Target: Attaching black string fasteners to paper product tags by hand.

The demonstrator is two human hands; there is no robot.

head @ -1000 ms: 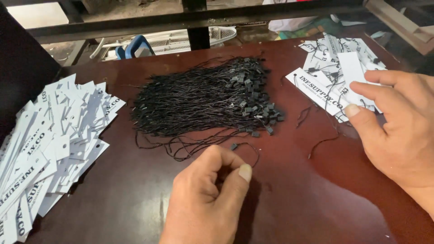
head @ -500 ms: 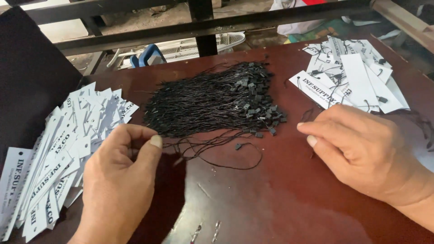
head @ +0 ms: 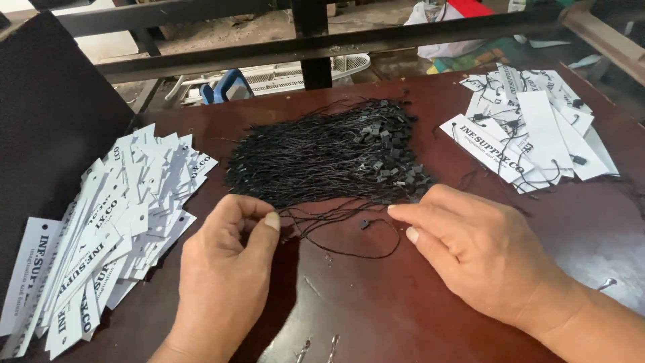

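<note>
Seeing white tags (head: pixel 114 235) fanned at table (head: pixel 403 316) left, a strung pile (head: pixel 537 128) top right. Cords (head: pixel 329 158) lie mid-table, long axis left-right, black clasps right. Left hand (head: pixel 225 282) pinches cord ends; right hand (head: pixel 480 249) fingers together, flat on loose cords.

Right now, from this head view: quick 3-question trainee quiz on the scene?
1. True or false: the left hand pinches black strings at the edge of the string bundle.
2. Which tag pile already has strings attached: A) the left pile or B) the right pile?
3. What colour is the table?

Key: 1 true. 2 B. 3 dark reddish brown.
</note>
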